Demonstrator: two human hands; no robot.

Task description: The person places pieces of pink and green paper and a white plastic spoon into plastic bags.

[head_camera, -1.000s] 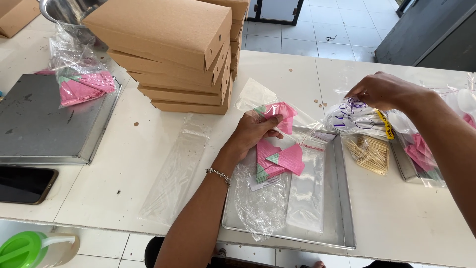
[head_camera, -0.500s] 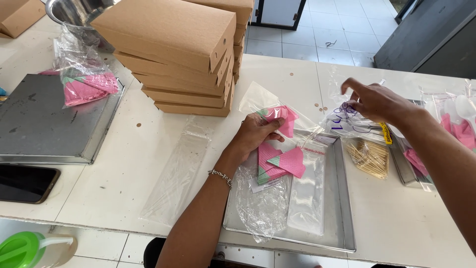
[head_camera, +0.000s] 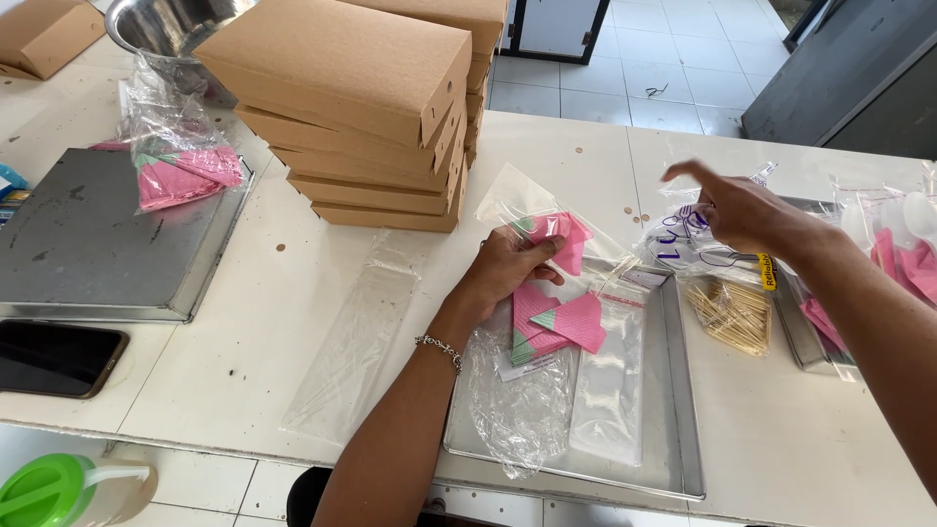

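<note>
A white surface (head_camera: 586, 156) with a tiled floor beyond it carries the work. On it the left hand (head_camera: 508, 268) pinches a folded pink napkin (head_camera: 561, 234) inside a clear plastic bag (head_camera: 517, 200), fingers closed on it just above the near metal tray (head_camera: 673, 410). 2 more pink napkins (head_camera: 561, 327) lie in that tray on crumpled clear plastic (head_camera: 522, 410). The right hand (head_camera: 747, 210) hovers with fingers spread and holding nothing over a bag of plastic cutlery (head_camera: 683, 244), beside a bundle of toothpicks (head_camera: 732, 312). Its forearm hides part of a second tray at the right edge. Behind stands a stack of cardboard boxes (head_camera: 371, 98); left are an upturned tray (head_camera: 98, 244), a bagged pile of napkins (head_camera: 181, 166), a phone (head_camera: 54, 356), and a green lid (head_camera: 44, 488) cut off by the frame.
</note>
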